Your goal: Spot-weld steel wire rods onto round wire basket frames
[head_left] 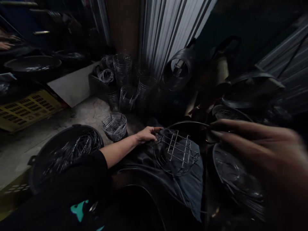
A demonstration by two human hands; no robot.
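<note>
My left hand is closed, thumb and fingers pinching the left edge of a round wire rack. The rack has a crossed-bar grid inside a thin ring and lies over dark grey cloth on my lap. Close to the camera, my right hand is blurred, its thumb and forefinger pinched together. A thin curved wire runs from near the rack's upper left side to those fingertips. Whether this wire is joined to the rack, I cannot tell.
A wire basket full of short rods stands left of my arm. Bent wires fill a black tub. Wire coils stack up behind. At right sits a basin of wire. A yellow crate and another person's hand are far left.
</note>
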